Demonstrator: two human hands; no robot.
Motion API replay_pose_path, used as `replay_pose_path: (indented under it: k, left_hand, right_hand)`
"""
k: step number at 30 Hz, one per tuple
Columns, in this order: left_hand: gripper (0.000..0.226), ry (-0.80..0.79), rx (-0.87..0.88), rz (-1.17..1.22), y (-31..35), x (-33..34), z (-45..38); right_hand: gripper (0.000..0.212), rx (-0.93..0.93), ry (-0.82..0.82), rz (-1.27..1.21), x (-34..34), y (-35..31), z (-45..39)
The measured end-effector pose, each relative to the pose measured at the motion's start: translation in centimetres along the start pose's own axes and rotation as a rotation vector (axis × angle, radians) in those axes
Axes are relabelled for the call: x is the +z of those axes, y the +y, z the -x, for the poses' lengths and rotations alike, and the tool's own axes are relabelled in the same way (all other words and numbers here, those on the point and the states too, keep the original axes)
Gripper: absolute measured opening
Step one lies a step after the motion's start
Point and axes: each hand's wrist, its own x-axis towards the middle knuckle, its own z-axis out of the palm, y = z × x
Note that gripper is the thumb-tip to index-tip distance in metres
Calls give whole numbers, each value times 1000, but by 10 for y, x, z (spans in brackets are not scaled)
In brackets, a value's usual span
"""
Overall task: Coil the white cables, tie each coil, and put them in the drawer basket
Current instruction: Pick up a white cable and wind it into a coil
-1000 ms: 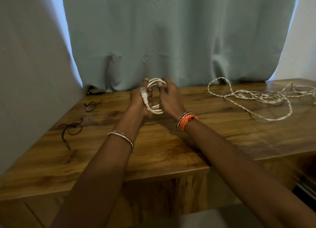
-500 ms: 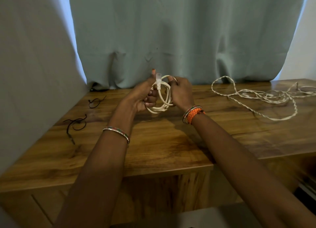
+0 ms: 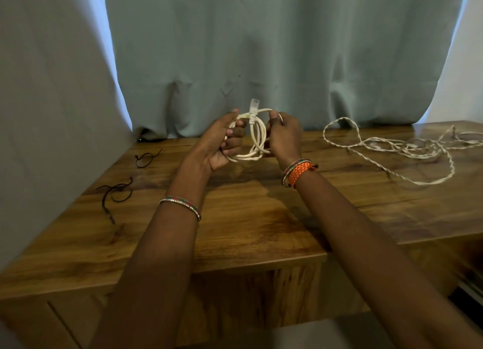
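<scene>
Evidently both hands, left (image 3: pixel 222 142) and right (image 3: pixel 283 136), grip the coiled white cable (image 3: pixel 257 136), fingers hiding part.

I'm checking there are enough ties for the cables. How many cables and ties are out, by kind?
White cables: 2, a coil held in both hands and a loose one lying on the table.
Dark ties: 2, both on the table, one nearer the curtain and one nearer the front.
Total: 4

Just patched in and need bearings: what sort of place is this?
Probably a room in a home: a wooden table against a pale curtain, with a loose white cable lying on it.
</scene>
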Motion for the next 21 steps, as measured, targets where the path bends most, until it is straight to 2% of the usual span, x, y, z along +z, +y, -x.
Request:
replay_pose_path:
  k: [4, 7, 12, 14, 18, 21]
  left_hand:
    - [38, 31, -3, -57, 1, 0, 2]
    - [39, 137, 53, -68, 2, -5, -1]
    - [44, 450, 256, 38, 10, -28, 0]
    - [45, 548, 320, 77, 12, -32, -1]
    - [45, 615, 368, 130, 9, -30, -4]
    - [44, 659, 390, 135, 6, -29, -7]
  right_hand:
    - [39, -10, 16, 0, 0, 0, -3]
    - [35, -30, -60, 53, -5, 2, -6]
    - [23, -457, -194, 316, -22, 10, -9]
    - [20, -524, -233, 395, -26, 12, -11]
    - [17, -567, -137, 643, -29, 14, -17]
    - [17, -467, -81, 783, -30, 16, -19]
